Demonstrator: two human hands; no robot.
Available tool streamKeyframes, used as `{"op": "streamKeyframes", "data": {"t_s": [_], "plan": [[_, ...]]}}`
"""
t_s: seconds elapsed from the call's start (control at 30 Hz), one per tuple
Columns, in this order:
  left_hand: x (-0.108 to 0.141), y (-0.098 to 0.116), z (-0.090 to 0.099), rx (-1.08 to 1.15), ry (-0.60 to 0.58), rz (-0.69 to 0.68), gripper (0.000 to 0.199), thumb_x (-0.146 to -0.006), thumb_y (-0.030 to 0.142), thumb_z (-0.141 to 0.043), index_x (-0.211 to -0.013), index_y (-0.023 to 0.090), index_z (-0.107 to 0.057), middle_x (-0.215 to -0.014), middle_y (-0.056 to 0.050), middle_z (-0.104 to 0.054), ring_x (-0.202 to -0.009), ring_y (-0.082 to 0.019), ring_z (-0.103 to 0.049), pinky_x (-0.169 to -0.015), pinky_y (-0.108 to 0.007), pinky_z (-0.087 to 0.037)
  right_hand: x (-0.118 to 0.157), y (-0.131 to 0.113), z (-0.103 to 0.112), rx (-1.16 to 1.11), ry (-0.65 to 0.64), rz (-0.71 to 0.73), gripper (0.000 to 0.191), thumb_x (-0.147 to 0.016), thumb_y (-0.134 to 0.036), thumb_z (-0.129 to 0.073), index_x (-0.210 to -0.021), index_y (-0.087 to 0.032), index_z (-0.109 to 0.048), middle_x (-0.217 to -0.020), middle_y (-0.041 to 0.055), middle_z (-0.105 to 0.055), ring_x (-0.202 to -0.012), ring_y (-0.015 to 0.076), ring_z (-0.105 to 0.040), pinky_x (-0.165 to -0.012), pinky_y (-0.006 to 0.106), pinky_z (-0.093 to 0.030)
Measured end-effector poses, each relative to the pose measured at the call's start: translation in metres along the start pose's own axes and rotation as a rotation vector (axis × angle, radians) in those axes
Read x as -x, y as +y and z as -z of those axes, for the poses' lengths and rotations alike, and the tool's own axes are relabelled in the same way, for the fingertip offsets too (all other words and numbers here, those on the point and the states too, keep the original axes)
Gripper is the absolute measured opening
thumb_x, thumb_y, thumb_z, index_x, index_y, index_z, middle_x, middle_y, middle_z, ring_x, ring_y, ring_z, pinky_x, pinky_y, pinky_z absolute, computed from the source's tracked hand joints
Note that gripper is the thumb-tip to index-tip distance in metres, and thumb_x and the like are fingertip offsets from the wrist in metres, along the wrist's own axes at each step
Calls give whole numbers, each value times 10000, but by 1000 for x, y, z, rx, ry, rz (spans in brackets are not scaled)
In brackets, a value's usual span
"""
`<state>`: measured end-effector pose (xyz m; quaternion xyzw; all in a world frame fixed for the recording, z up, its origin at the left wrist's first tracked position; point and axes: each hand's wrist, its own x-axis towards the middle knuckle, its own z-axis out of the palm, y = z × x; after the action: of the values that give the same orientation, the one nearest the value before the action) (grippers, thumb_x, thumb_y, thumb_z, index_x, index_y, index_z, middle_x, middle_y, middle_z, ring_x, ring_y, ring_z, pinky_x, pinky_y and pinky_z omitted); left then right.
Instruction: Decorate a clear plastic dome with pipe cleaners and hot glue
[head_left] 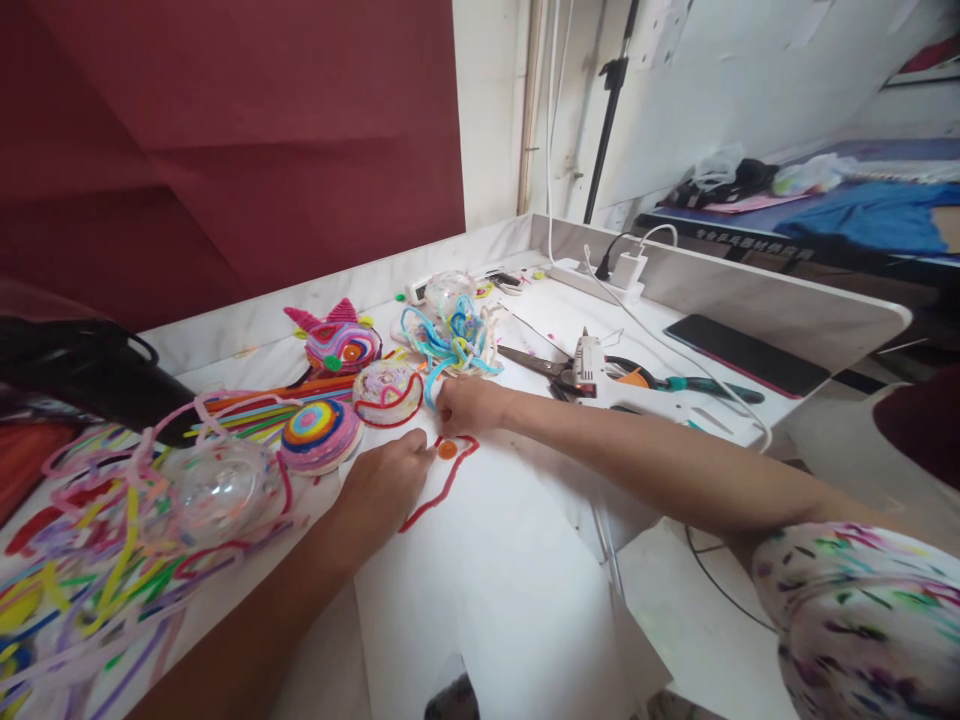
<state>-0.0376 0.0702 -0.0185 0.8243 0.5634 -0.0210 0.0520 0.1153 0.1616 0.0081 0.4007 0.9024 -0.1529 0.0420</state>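
Observation:
My left hand [390,482] is closed, its fingertips pinching one part of a red pipe cleaner [450,487] over the white paper [495,560]. Just right of it, my right hand [469,404] is also closed, with fingers bent down; what it holds is hidden. The red strip bends between and below both hands. An orange disc [447,450] lies beside the strip. Behind the hands sits a pale ball with a red curved line [388,394]. A blue pipe cleaner bundle [454,340] is near my right fingertips.
Scissors [536,362], a glue gun [589,362] and a phone [748,352] lie right. A striped dome [321,436], a horned pink piece [343,345], a clear ball [225,488] and tangled pipe cleaners [124,560] are left. A power strip [592,280] stands behind.

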Motion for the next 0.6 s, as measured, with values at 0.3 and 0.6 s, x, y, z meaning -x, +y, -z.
{"op": "streamKeyframes", "data": {"t_s": [0.3, 0.6], "plan": [[0, 4, -2, -224, 28, -7, 323, -964, 204, -325, -844, 179, -624, -837, -48, -571, -626, -137, -527, -504, -277, -267, 13, 15, -2, -125, 58, 21, 182, -814, -215, -647, -919, -115, -758, -856, 64, -743, -778, 150, -647, -628, 192, -409], [0, 6, -2, -318, 39, -36, 314, -954, 168, -340, -847, 175, -635, -820, -51, -565, -606, -152, -522, -478, -311, -221, 36, 30, -14, -326, 122, 61, 126, -762, -105, -634, -818, -105, -747, -724, 23, -717, -653, 109, -608, -574, 177, -388]]}}
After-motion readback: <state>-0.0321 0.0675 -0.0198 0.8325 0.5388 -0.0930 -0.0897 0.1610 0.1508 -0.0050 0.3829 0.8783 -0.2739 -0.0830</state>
